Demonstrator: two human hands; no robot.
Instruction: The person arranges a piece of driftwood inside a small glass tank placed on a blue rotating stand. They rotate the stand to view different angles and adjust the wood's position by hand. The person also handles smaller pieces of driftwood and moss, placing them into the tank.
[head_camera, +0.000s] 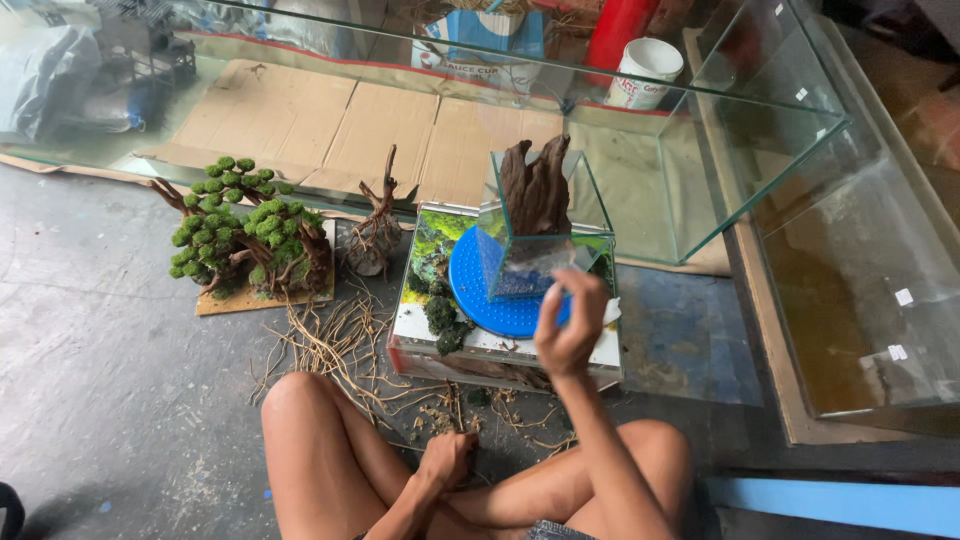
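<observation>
Both hands work: right hand (570, 325) raised, left hand (447, 458) lowered.

Light: I see soft, even daylight, fairly bright, with no hard source.
Shadows: faint ones under my knees at 6 o'clock.
Glare: pale reflections on the big glass tank (760, 130) from 12 to 3 o'clock.
Sharpness: centre crisp; my right hand (570, 325) slightly soft.
Edges: mild wide-angle bending.
</observation>
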